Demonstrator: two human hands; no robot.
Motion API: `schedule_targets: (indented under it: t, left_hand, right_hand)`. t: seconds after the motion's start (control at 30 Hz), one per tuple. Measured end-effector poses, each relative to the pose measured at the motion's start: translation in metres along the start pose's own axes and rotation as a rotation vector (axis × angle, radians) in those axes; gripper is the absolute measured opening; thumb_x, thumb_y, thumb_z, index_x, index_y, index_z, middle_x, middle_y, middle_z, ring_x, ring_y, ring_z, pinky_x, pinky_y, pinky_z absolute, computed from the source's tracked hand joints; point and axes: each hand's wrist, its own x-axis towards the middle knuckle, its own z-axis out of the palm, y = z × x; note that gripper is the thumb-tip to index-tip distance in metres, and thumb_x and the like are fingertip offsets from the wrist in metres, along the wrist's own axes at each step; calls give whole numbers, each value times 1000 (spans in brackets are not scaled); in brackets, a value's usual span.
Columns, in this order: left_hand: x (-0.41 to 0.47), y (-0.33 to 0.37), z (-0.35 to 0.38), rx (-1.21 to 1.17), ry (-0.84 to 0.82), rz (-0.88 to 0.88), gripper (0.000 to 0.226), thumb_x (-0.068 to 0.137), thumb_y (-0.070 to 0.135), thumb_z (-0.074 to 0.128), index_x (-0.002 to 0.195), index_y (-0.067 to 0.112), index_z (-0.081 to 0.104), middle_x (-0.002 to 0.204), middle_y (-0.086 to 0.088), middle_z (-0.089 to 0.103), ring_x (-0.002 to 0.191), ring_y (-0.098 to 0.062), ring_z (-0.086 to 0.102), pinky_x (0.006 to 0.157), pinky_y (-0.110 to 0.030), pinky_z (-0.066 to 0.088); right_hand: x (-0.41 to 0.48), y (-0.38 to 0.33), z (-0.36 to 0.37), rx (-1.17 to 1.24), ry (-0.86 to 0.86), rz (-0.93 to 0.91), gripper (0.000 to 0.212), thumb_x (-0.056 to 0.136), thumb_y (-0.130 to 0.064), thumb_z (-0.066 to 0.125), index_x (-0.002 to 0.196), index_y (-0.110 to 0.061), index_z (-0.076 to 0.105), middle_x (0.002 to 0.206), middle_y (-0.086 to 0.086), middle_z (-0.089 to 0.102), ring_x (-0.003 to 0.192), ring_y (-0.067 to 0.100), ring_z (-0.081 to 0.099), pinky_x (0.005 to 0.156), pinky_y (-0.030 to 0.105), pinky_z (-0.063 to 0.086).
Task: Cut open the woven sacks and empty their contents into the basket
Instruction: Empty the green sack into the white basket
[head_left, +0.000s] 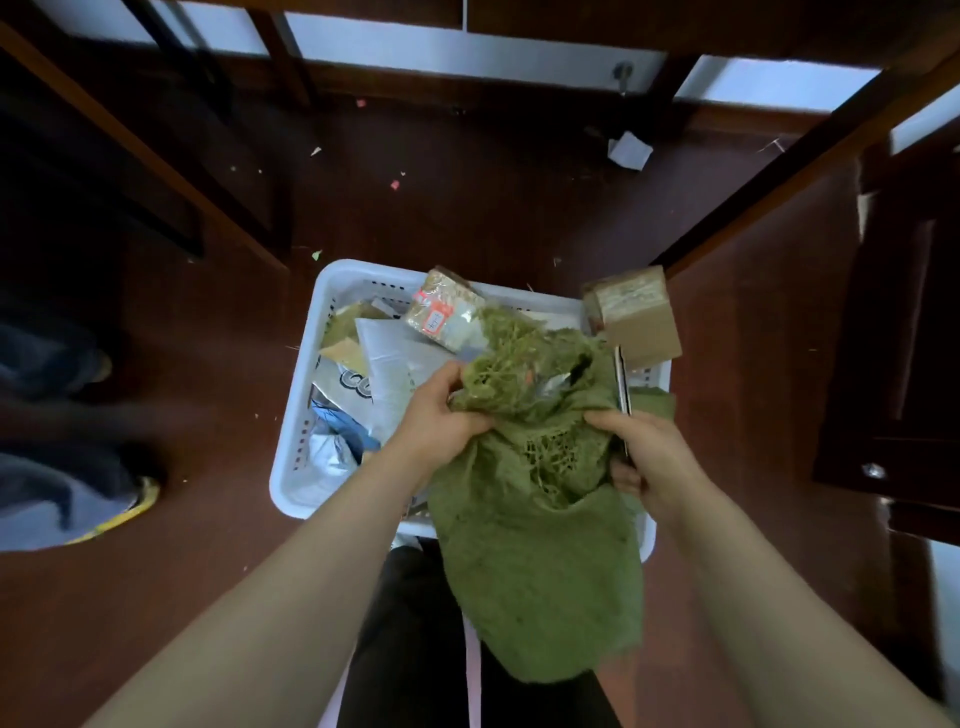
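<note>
Left grip (441, 422) clamped on the frayed mouth of the woven sack (540, 566). Right grip (650, 457) curled round the opposite edge plus a knife (622, 387). Sack hangs between grips, over the basket (297, 415). Cardboard box (638, 319) just beyond right grip.

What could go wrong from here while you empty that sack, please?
The box overhangs the basket's rim and may drop to the floor. The right hand holds a cutter beside the sack, close to the left hand gripping it, so a slip could cut. The frayed opening may snag parcels.
</note>
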Motion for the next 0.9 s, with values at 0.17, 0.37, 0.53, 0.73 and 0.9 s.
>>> schedule_targets:
  t: [0.17, 0.37, 0.53, 0.73, 0.9]
  left_hand:
    - [-20, 5, 31, -240, -192, -322, 41, 66, 7, 58, 106, 7, 68, 94, -8, 65, 77, -21, 58, 57, -25, 49]
    - [-5, -24, 32, -31, -34, -162, 44, 81, -7, 65, 111, 22, 52, 121, -6, 50, 88, -33, 59, 58, -36, 54]
    - [11, -25, 48, 24, -244, -160, 89, 72, 9, 74, 147, 32, 31, 132, 2, 55, 117, -24, 55, 91, -36, 53]
    - [30, -33, 20, 217, 165, -108, 33, 78, -15, 54, 96, 9, 68, 87, -15, 66, 81, -32, 65, 71, -43, 57]
    - [52, -55, -40, 303, 448, -223, 34, 63, -2, 53, 95, -4, 65, 98, -27, 68, 87, -42, 66, 78, -52, 56]
  right_hand:
    - [7, 6, 12, 58, -74, 6, 58, 57, -45, 81, 97, -4, 71, 84, 10, 75, 71, 24, 72, 66, 33, 58]
    - [10, 6, 2, 88, -106, 62, 65, 50, -30, 83, 106, -1, 70, 99, 18, 72, 93, 34, 69, 93, 46, 52]
    - [12, 11, -2, 183, -176, 68, 50, 58, -24, 77, 104, -4, 71, 98, 17, 72, 82, 30, 69, 83, 38, 54]
    - [15, 12, -27, 240, -99, 67, 61, 50, -24, 87, 106, -6, 72, 109, 21, 69, 101, 38, 66, 96, 52, 48]
    - [14, 21, -57, 239, -104, 68, 91, 28, -23, 93, 112, 0, 67, 113, 25, 66, 103, 40, 64, 94, 56, 48]
